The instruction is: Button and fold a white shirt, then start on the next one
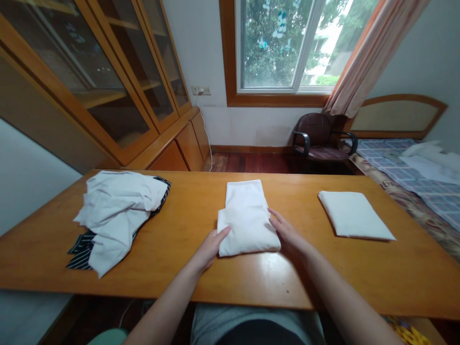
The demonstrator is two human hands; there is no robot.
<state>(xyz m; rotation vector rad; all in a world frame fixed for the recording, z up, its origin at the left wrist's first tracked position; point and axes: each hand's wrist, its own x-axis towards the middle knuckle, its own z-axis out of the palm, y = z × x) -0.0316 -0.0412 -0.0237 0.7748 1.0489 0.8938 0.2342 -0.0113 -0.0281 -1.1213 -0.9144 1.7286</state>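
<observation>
At the middle of the table (187, 282), just in front of the person, lies a white folded cloth (247, 232), its long axis running away from the body toward the window (273, 48). The narrower single flap points to the far edge; the wider folded part lies nearer. The left hand (209, 247) has its thumb over the left edge, the other fingers mostly hidden, so I cannot tell whether they pinch. The right hand's (286, 231) fingers are extended, slightly spread, against the right edge.
</observation>
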